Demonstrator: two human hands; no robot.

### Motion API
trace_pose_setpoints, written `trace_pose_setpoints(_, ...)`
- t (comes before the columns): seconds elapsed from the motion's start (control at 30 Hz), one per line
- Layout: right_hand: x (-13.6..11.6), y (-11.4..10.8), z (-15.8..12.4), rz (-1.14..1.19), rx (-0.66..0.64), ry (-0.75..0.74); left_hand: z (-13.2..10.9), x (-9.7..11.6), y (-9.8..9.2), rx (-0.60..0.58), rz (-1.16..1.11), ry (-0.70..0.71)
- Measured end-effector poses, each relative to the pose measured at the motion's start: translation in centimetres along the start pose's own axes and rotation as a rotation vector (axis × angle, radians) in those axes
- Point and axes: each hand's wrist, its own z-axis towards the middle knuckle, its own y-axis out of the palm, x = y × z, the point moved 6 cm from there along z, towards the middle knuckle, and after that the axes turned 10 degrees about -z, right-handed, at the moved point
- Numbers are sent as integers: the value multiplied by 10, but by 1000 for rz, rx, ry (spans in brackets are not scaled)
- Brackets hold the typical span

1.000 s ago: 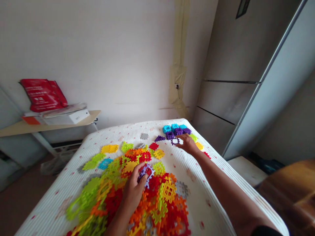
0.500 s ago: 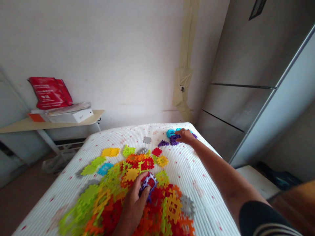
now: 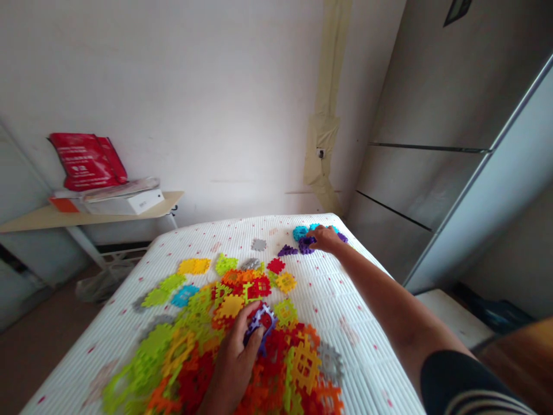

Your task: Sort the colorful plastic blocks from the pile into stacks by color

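My left hand point(image 3: 235, 354) is closed round a purple interlocking tile point(image 3: 266, 319), thumb on the near side and fingers on the far side. It is just above a large heap of notched plastic tiles point(image 3: 199, 311) in green, yellow, orange and red. At the far right of the bed my right hand point(image 3: 325, 238) reaches down with bent fingers on a purple tile point(image 3: 306, 246) in a small group; the fingertips are partly hidden. Turquoise tiles point(image 3: 300, 233) lie beside that hand, and one purple piece point(image 3: 287, 251) lies to its left.
A white dotted bedsheet point(image 3: 354, 300) lies under everything. A grey tile point(image 3: 259, 245) sits apart towards the back. At the left stands a small table point(image 3: 173, 202) with a white box point(image 3: 142, 203) and a red bag point(image 3: 86, 161). A tall grey cabinet point(image 3: 415, 127) borders the right side.
Both hands stay in nearly the same places. The view has shifted very slightly; the left hand keeps the purple tile.
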Motion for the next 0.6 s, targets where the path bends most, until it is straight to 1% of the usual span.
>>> trace_pose_setpoints(0.27,-6,-2,-2,10,-14,-14,-1,2,0,-6,5,18)
trace_pose_setpoints(0.4,-9,-12,-5,13,11,-19,-1,2,1,-14,-1,11)
trace_pose_setpoints(0.43,-10,-17,-8,25,33,-25,-1,3,2,-14,-4,11)
trace_pose_setpoints(0.5,-16,-27,-19,77,121,-36,-2,5,2,-11,-12,17)
trace_pose_setpoints(0.6,-34,-36,-51,273,289,-86,-5,11,3,-9,-39,25)
